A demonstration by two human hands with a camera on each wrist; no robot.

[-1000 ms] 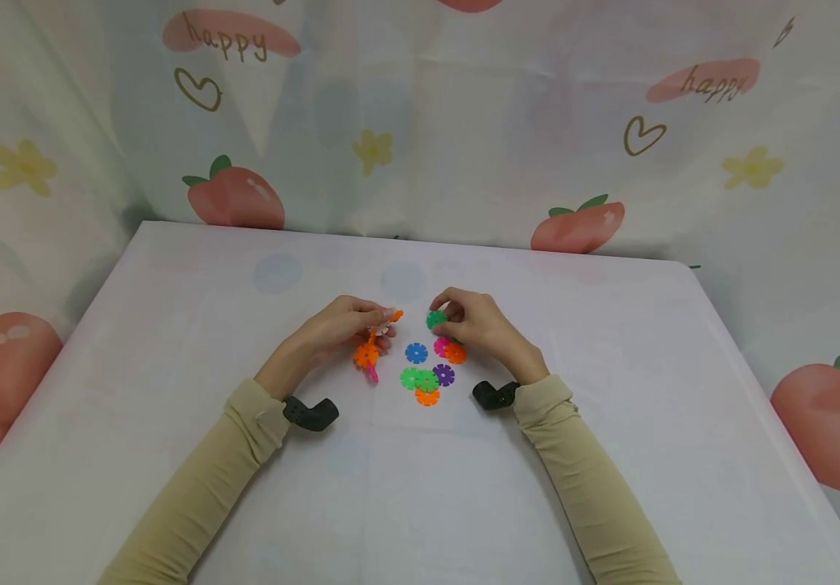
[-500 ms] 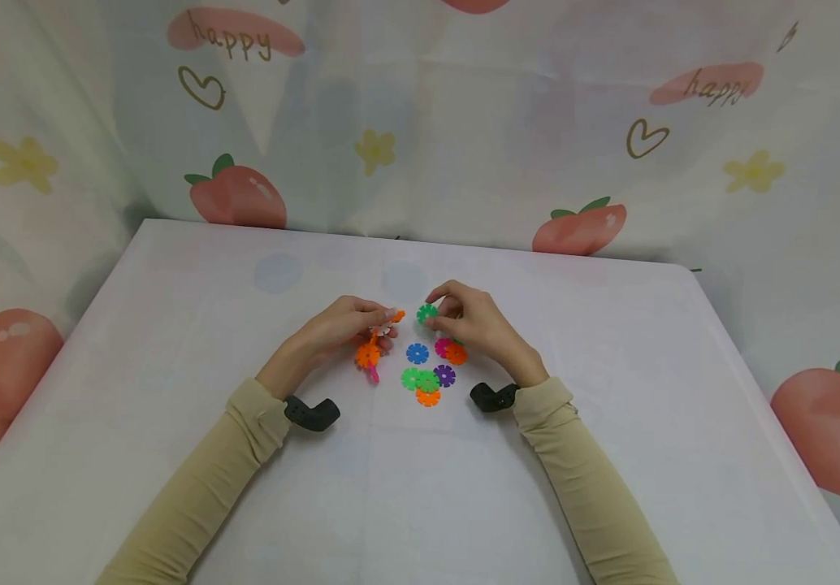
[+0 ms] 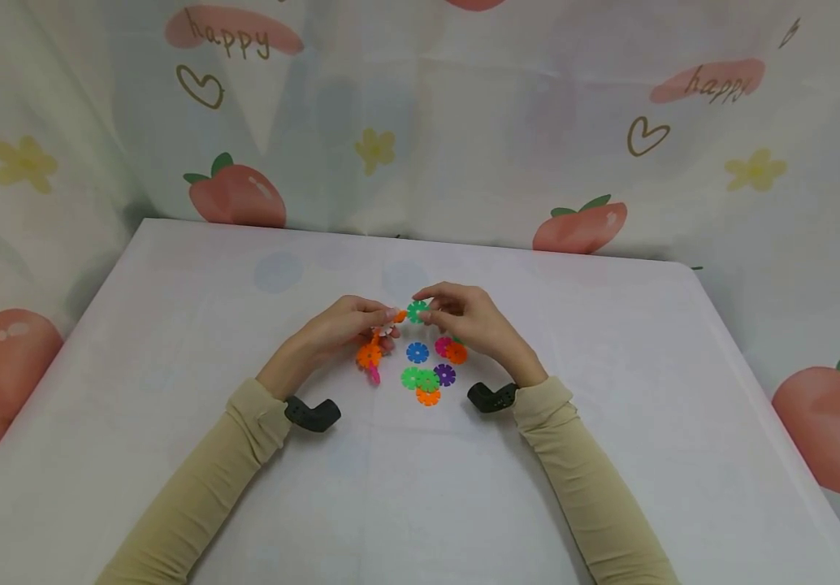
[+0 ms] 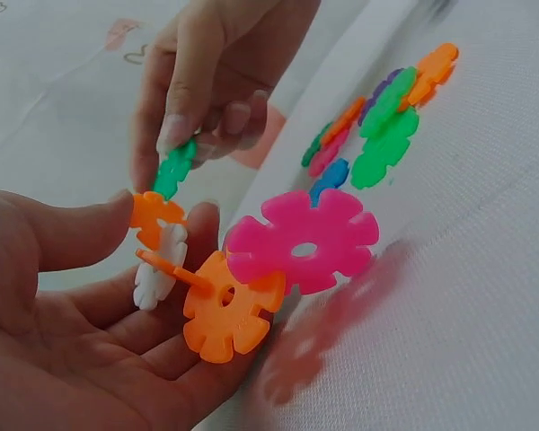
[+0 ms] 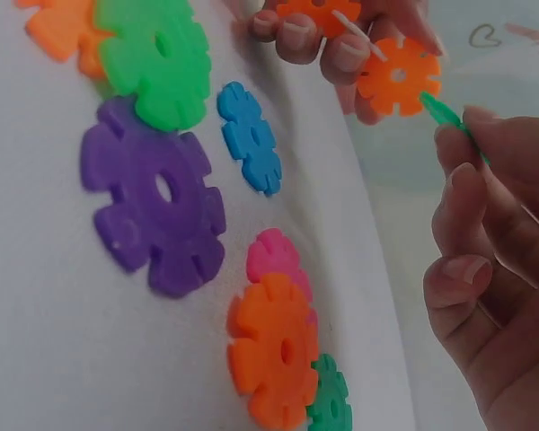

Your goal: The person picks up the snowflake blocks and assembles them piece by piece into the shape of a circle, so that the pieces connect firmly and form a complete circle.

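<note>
My left hand [image 3: 350,325] holds a chain of interlocking plastic discs, notched like snowflakes. In the left wrist view the chain runs from an orange disc [image 4: 154,218] at the thumb through a white disc [image 4: 160,268] and a second orange disc [image 4: 233,305] to a pink disc [image 4: 304,238]. Between thumb and fingers my right hand [image 3: 467,317] pinches a green disc [image 3: 417,311]. In the right wrist view that green disc's edge meets the upper orange disc at or beside its rim; whether the notches engage I cannot tell.
Loose discs lie on the white-covered table [image 3: 420,504] below the hands: blue [image 3: 417,353], purple [image 3: 445,374], two light green ones [image 3: 427,380] over an orange one [image 3: 428,397]. Near the right hand are an orange [image 3: 456,353], a pink [image 3: 443,347] and a dark green disc [image 5: 331,400].
My right hand has moved left with the green disc, bringing it from apart to right against the orange end of the chain. The left hand has stayed nearly still.
</note>
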